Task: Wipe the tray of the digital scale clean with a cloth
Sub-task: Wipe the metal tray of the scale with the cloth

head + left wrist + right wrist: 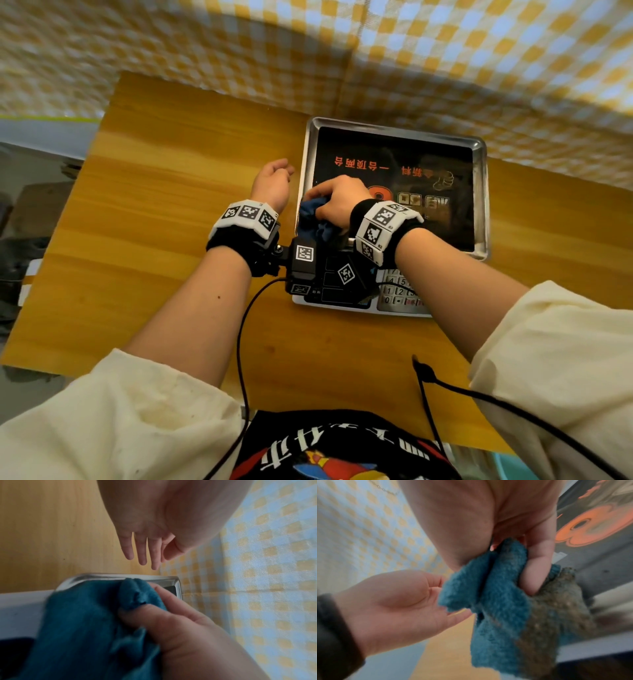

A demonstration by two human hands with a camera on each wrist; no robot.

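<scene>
Sleeves (113, 411) nearest, then keypad (399, 291) of scale at desk (164, 192) edge. Right hand (337, 200) bunched around blue cloth (315, 221), pressing it on near-left corner of steel tray (481, 192). Left hand (272, 181) just beside tray over desk, fingers relaxed, holding nothing. Cloth soft, light, floppy, one patch looks soiled; best gripped as wad. Tray stiff, likely slick, black printed sheet (394, 161) inside. Checked fabric (445, 61) behind.

- Head view: even, soft lighting; strong wide-angle bending at the edges; checked backdrop (445, 51) smeared.
- Tray rim (479, 192) shows mild glare.
- Wrist views: dimmer, soft-focused; cloth (501, 601) fairly sharp, backgrounds blurred.
</scene>
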